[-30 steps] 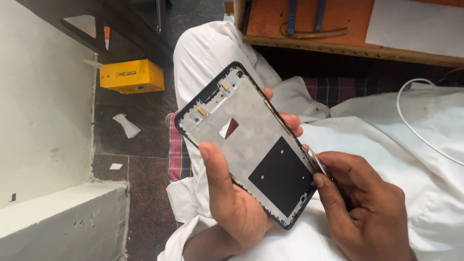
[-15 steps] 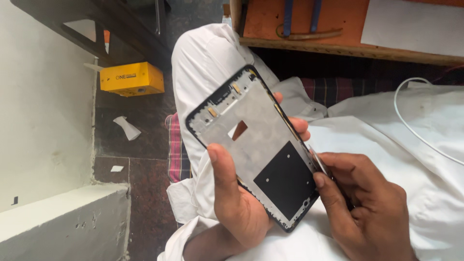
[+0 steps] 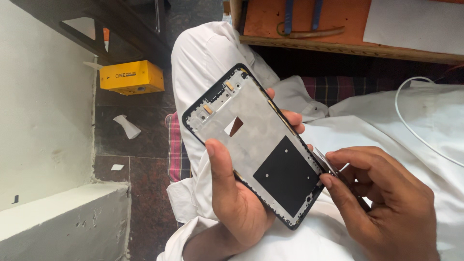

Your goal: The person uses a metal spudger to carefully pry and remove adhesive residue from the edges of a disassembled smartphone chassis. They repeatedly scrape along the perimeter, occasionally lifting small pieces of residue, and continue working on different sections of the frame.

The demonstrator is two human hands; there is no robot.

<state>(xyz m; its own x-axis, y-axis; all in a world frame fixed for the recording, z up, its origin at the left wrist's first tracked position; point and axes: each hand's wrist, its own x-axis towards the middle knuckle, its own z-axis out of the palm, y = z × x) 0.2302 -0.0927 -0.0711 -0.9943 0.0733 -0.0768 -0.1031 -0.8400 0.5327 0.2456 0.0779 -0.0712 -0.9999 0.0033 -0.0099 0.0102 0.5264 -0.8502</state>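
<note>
The left hand [image 3: 237, 203] grips a phone frame [image 3: 258, 145] tilted above the lap, thumb pressed on its grey inner plate; the right hand [image 3: 382, 203] pinches a thin metal tool [image 3: 326, 162] against the frame's right edge

A yellow box [image 3: 131, 77] sits on the dark stone floor [image 3: 130, 164] beside a pale wall [image 3: 43, 106], with paper scraps [image 3: 126, 126] lying near it. A wooden bench [image 3: 348, 46] with an orange top carries two blue tools [image 3: 302, 14] and a white sheet [image 3: 415, 24]. A white cable [image 3: 411, 125] loops across white cloth [image 3: 435, 116], over a plaid mat [image 3: 338, 89].
</note>
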